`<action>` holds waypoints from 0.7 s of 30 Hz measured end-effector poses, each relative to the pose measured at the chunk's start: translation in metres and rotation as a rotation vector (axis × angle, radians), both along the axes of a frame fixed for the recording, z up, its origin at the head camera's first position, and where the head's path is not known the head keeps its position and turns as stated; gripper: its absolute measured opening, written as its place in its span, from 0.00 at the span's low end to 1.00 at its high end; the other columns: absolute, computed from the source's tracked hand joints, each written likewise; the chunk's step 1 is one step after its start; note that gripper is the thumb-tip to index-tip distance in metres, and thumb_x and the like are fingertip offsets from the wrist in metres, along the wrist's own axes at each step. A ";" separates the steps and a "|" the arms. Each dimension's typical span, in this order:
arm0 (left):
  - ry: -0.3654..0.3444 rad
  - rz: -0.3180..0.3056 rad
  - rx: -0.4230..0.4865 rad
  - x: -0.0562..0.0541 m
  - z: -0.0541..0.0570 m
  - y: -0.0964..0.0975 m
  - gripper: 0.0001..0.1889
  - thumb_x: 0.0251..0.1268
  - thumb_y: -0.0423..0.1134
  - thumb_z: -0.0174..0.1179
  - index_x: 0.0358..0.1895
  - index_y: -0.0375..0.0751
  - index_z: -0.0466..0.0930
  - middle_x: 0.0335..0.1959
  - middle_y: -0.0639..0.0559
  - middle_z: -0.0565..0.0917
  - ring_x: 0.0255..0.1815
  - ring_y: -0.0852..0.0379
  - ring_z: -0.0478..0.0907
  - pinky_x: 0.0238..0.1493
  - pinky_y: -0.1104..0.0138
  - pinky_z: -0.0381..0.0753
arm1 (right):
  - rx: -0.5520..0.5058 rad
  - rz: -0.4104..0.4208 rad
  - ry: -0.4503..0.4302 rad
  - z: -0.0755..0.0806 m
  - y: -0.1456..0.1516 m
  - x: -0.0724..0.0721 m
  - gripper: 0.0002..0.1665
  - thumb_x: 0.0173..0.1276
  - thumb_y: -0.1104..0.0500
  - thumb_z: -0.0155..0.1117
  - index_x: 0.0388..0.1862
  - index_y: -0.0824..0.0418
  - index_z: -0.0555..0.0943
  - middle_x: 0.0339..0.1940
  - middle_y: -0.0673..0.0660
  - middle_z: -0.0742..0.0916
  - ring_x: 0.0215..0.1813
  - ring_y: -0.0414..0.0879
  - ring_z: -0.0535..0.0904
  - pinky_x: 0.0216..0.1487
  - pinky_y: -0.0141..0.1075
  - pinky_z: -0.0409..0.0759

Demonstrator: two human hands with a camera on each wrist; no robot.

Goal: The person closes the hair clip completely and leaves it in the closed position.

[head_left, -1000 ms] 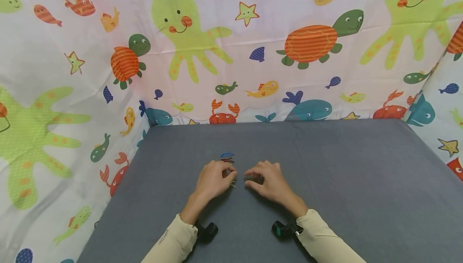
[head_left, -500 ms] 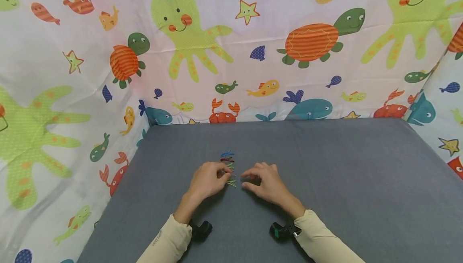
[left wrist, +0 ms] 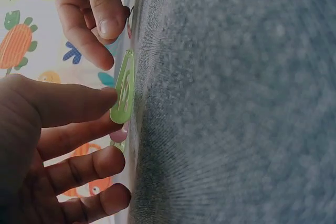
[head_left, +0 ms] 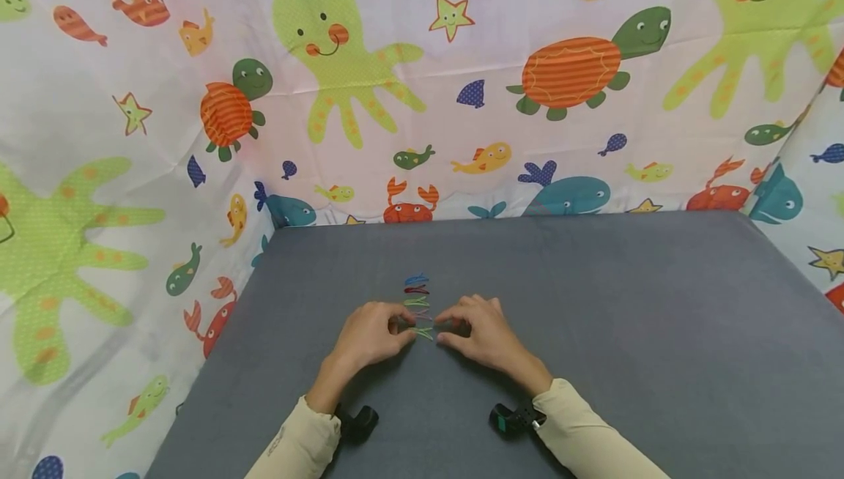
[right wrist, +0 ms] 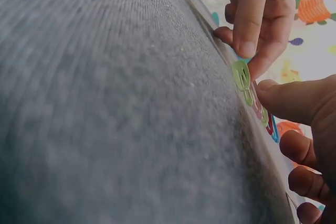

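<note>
A light green snap hair clip (head_left: 423, 332) lies nearest in a short column of hair clips on the grey table. My left hand (head_left: 369, 334) is at its left end, thumb and forefinger bent and apart; the thumb tip is at the clip's end, touching or nearly so. My right hand (head_left: 484, 329) stands on the right of the column, fingers bent, thumb and forefinger apart with nothing between them. Beyond the near clip lie a pink clip (head_left: 422, 314), another green clip (head_left: 417, 302), a dark red clip (head_left: 417, 289) and a blue clip (head_left: 417, 279).
The grey table (head_left: 626, 318) stretches out on both sides of the hands. A curtain (head_left: 491, 120) printed with sea animals rises behind the table and along its sides. Black wrist cameras sit under both cuffs.
My left hand has drawn back to the left and slightly nearer, uncovering the middle clips. My right hand has edged left towards the column.
</note>
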State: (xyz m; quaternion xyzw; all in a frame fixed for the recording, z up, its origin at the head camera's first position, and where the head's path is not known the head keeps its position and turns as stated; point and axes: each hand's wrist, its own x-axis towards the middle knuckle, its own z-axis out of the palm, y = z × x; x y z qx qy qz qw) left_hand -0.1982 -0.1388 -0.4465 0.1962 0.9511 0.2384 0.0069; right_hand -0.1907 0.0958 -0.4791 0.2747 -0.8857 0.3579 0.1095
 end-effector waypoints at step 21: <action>0.028 0.001 -0.004 0.001 -0.003 -0.001 0.04 0.60 0.44 0.73 0.28 0.57 0.89 0.18 0.64 0.76 0.19 0.66 0.69 0.21 0.69 0.67 | 0.068 -0.043 -0.006 0.000 -0.018 0.001 0.06 0.56 0.50 0.81 0.28 0.44 0.89 0.27 0.41 0.83 0.32 0.35 0.68 0.43 0.39 0.56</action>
